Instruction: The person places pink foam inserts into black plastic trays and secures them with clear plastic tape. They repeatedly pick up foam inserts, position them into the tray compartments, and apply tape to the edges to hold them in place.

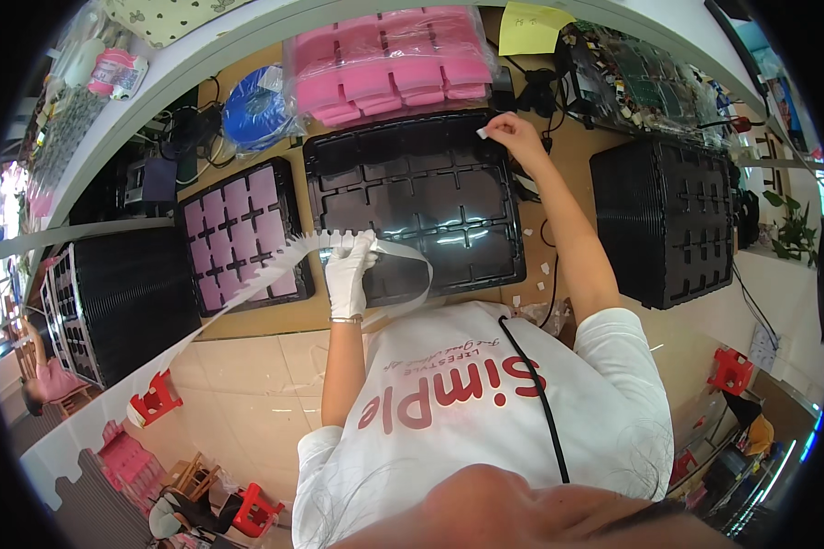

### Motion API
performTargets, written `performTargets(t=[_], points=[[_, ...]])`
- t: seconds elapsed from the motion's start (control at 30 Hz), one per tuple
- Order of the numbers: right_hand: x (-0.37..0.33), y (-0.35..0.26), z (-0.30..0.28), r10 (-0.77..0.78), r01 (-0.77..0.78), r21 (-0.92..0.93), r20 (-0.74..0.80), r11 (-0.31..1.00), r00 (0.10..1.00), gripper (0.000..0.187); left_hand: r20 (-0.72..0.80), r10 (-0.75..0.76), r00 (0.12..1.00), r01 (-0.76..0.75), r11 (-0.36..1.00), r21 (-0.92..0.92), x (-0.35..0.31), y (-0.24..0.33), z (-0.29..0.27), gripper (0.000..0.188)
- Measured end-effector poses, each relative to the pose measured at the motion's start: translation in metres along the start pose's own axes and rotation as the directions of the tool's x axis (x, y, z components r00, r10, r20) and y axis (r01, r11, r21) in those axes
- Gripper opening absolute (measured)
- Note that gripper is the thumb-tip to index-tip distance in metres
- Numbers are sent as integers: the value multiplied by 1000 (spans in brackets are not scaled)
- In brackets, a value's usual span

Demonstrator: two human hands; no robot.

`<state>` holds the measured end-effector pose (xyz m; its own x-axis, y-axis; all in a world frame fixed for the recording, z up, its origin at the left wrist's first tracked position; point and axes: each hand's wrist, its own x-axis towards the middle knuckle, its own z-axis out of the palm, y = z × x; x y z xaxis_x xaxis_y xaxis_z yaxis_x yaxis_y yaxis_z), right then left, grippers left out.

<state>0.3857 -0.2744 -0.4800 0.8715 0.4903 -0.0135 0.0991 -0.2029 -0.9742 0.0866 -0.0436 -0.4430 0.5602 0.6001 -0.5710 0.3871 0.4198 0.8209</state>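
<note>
My left hand [349, 274], in a white glove, is closed on a long white strip [275, 265] with a toothed edge. One end of the strip trails off to the lower left, while the rest loops round to the right of the glove. That hand hangs over the near left part of a large black compartment tray [412, 197]. My bare right hand [517, 137] is at the tray's far right corner, thumb and finger pinching a small white piece [482, 134]. What the tray's dark cells hold, I cannot make out.
Left of it lies a smaller black tray [288, 192] of pink pieces. Black tray stacks stand at left [133, 302] and right [664, 220]. Behind are bagged pink foam [389, 64], a blue reel [258, 105] and circuit boards [650, 82]. White scraps [545, 268] lie by the tray.
</note>
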Motion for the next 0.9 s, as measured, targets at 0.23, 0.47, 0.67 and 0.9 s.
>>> performTargets(t=[0.23, 0.47, 0.67, 0.9], points=[[-91, -48, 84, 267, -485, 669, 408, 563, 873, 4, 20, 8, 1000, -8, 1000, 7, -21, -7, -10, 31], [-117, -61, 123, 210, -381, 454, 383, 805, 899, 25, 4, 3, 1000, -3, 989, -146, -39, -13, -18, 26], [-26, -11, 34, 132, -135, 167, 30, 977, 991, 29, -61, 2, 998, -3, 1000, -8, -48, -10, -24, 24], [23, -5, 2, -4, 118, -449, 247, 886, 969, 36, 20, 26, 999, -27, 999, 25, -46, -7, -18, 16]])
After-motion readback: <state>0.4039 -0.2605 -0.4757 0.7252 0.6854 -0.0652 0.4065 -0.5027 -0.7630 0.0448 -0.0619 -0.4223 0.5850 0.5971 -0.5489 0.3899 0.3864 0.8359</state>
